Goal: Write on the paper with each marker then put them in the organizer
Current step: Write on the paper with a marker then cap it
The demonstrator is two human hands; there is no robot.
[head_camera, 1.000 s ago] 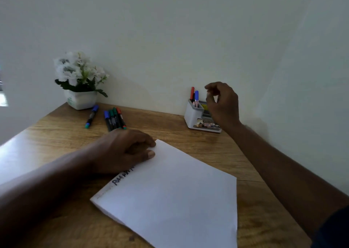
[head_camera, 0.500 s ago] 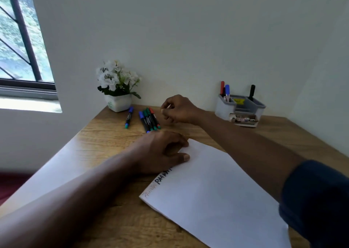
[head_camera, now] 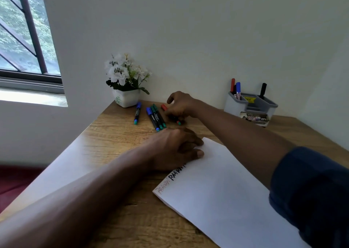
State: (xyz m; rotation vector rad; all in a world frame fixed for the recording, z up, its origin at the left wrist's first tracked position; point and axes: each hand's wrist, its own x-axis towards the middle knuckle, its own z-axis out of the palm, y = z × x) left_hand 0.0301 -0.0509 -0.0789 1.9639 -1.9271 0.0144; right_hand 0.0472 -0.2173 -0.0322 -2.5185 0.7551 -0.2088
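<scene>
The right hand (head_camera: pixel 180 105) reaches across to the far side of the counter (head_camera: pixel 117 140), its fingers curled down round the middle of a red marker (head_camera: pixel 164 107). The marker's red cap sticks out to the left of the hand and its tail end shows below the knuckles. Whether it is lifted or lies on the wood cannot be told. Just left of it lies a row of three markers (head_camera: pixel 156 117), one blue and two green, touching side by side. A single blue marker (head_camera: pixel 137 113) lies apart near the flower pot (head_camera: pixel 126 99).

The left hand (head_camera: pixel 174 150) rests on the upper corner of the paper (head_camera: pixel 222 191), fingers loosely bent and thumb flat on the sheet, gripping nothing. Red and black writing (head_camera: pixel 171 179) runs along the paper's left edge.

The grey organizer (head_camera: pixel 251 107) stands against the wall to the right, with red, blue and black markers upright in it.
</scene>
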